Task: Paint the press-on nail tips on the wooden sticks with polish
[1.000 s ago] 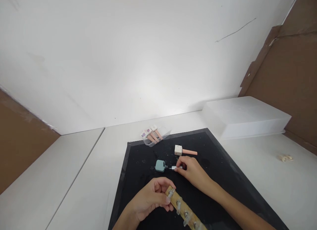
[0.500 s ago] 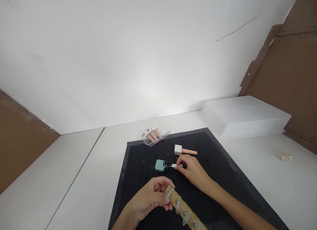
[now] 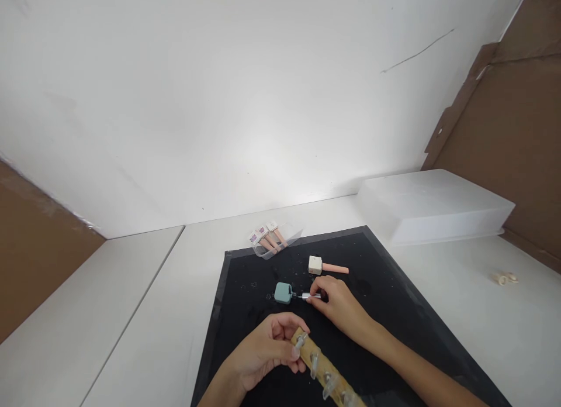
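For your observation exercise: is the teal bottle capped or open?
Open: the teal bottle stands on the mat while the right hand holds its brush cap beside it.

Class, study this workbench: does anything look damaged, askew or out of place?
The wall bears a thin dark crack-like line at upper right. The brown board beside it has a torn, ragged edge. On the mat, nothing looks spilled.
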Demonstrator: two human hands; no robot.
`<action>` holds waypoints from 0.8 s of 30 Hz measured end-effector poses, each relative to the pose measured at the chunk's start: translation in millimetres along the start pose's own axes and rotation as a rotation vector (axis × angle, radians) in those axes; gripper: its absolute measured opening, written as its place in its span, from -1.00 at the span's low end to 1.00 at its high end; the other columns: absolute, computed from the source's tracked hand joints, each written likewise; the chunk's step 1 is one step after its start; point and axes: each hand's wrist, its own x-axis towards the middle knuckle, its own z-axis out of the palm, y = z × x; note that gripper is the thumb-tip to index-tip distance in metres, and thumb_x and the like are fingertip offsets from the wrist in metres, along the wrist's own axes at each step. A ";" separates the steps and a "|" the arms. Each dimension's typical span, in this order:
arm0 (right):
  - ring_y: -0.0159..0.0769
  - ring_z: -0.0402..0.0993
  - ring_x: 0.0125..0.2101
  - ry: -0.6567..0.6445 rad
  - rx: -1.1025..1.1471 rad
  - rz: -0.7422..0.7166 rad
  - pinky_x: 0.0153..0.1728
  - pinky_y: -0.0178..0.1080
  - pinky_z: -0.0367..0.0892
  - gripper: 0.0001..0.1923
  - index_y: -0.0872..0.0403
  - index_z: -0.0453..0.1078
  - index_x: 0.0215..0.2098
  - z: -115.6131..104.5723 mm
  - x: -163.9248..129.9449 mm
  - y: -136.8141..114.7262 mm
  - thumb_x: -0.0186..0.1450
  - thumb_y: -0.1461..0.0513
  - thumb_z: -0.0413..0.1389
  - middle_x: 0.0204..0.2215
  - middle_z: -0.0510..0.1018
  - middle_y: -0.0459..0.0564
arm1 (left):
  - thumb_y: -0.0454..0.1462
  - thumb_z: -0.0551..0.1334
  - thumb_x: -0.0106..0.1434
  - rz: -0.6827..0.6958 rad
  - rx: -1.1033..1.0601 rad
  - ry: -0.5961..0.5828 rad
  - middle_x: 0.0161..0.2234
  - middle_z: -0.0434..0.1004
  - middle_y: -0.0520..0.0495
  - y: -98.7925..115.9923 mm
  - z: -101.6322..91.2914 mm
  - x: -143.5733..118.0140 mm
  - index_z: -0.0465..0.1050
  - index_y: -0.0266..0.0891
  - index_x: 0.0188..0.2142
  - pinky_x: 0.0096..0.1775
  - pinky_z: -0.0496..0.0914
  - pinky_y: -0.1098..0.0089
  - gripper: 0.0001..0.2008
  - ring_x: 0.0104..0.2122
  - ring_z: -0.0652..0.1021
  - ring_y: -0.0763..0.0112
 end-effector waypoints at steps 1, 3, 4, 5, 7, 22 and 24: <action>-0.25 0.39 -0.46 -0.002 0.005 0.004 -0.45 -0.31 0.22 -0.89 0.09 0.40 -0.50 0.0 0.1 0.3 0.13 0.39 0.16 -0.52 0.45 -0.07 | -0.41 0.40 -0.16 0.002 -0.001 0.000 -0.53 0.56 -0.04 0.2 -0.1 0.1 0.47 -0.31 -0.31 -0.54 0.39 0.59 -0.65 -0.58 0.55 0.47; -0.26 0.40 -0.46 -0.005 0.015 0.014 -0.45 -0.31 0.22 -0.90 0.09 0.40 -0.50 0.0 0.6 0.9 0.14 0.38 0.16 -0.53 0.45 -0.07 | -0.41 0.40 -0.17 0.003 -0.004 -0.001 -0.53 0.56 -0.04 0.5 0.0 0.0 0.47 -0.31 -0.31 -0.54 0.40 0.59 -0.65 -0.59 0.55 0.47; -0.26 0.40 -0.47 -0.007 0.022 0.021 -0.46 -0.31 0.21 -0.90 0.09 0.41 -0.50 0.0 0.9 1.3 0.14 0.38 0.16 -0.53 0.46 -0.07 | -0.41 0.40 -0.17 0.002 -0.006 0.000 -0.53 0.56 -0.03 0.5 0.0 -0.1 0.47 -0.31 -0.32 -0.54 0.40 0.59 -0.65 -0.59 0.55 0.47; -0.26 0.40 -0.47 -0.009 0.029 0.028 -0.46 -0.31 0.21 -0.90 0.10 0.41 -0.51 -0.2 1.4 1.8 0.14 0.38 0.16 -0.53 0.46 -0.07 | -0.40 0.41 -0.17 0.001 -0.007 0.002 -0.53 0.56 -0.03 0.5 0.0 -0.2 0.47 -0.31 -0.32 -0.54 0.40 0.59 -0.66 -0.59 0.54 0.47; -0.26 0.40 -0.48 -0.015 0.050 0.041 -0.48 -0.32 0.20 -0.91 0.10 0.42 -0.51 -0.6 2.4 2.8 0.14 0.37 0.16 -0.54 0.47 -0.07 | -0.41 0.41 -0.17 0.001 -0.009 0.004 -0.53 0.56 -0.03 0.2 -0.2 -0.5 0.47 -0.31 -0.33 -0.54 0.41 0.59 -0.66 -0.60 0.54 0.48; -0.35 0.26 -0.56 0.041 0.305 0.034 -0.52 -0.32 0.16 -0.88 0.08 0.36 -0.55 -24.6 5.9 0.2 0.14 0.29 0.15 -0.61 0.37 -0.15 | -0.39 0.41 -0.13 0.032 -0.028 0.014 -0.53 0.54 -0.02 -0.1 -2.0 -5.4 0.48 -0.30 -0.33 -0.53 0.41 0.59 -0.69 -0.58 0.55 0.47; -0.37 0.24 -0.58 0.044 0.360 0.020 -0.54 -0.33 0.17 -0.91 0.08 0.36 -0.50 -30.0 4.3 -3.9 0.15 0.26 0.15 -0.60 0.36 -0.16 | -0.39 0.41 -0.12 0.044 -0.037 0.021 -0.54 0.54 -0.02 0.4 -2.5 -6.3 0.48 -0.30 -0.33 -0.53 0.40 0.60 -0.71 -0.59 0.54 0.49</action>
